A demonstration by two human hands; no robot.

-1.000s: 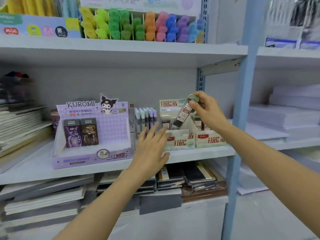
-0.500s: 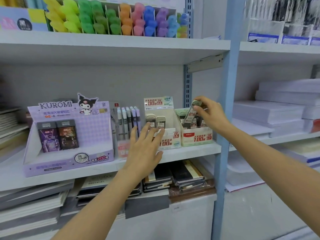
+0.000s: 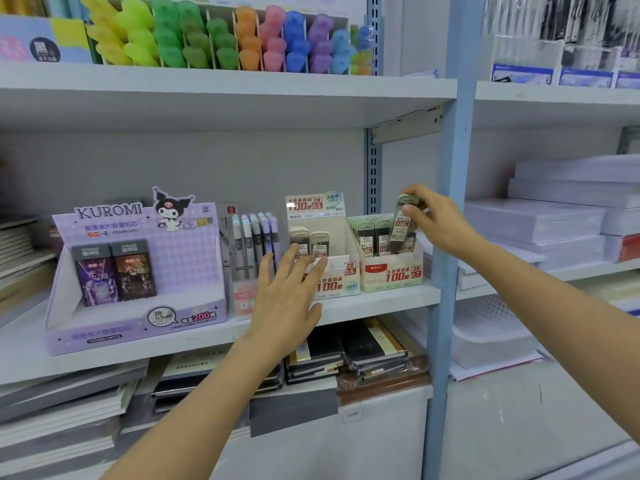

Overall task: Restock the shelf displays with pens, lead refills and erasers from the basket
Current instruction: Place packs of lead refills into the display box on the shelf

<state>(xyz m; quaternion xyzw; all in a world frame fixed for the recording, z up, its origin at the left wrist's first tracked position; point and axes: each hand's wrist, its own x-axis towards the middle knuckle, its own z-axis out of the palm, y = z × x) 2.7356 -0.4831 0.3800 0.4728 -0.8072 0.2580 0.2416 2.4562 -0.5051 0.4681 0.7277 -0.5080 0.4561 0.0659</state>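
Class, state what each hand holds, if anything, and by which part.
The right hand pinches a lead refill case by its capped top end, at the 0.7 display box. The left hand holds nothing; its fingers are straight.

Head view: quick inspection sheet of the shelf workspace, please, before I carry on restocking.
Surface: middle shelf, white, carrying display boxes side by side.
Job's things: lead refill case, lower end at the front row of the 0.7 box, which looks nearly full; 0.5 box holds two cases; pens stand between it and the Kuromi display.
Clutter: notebooks stacked on the shelf below.
Hands: right hand pinches the lead refill case; left hand open, fingers spread before the 0.5 box.
Cables: nothing seen.
Surroundings: highlighters on the shelf above; paper stacks in the right bay.
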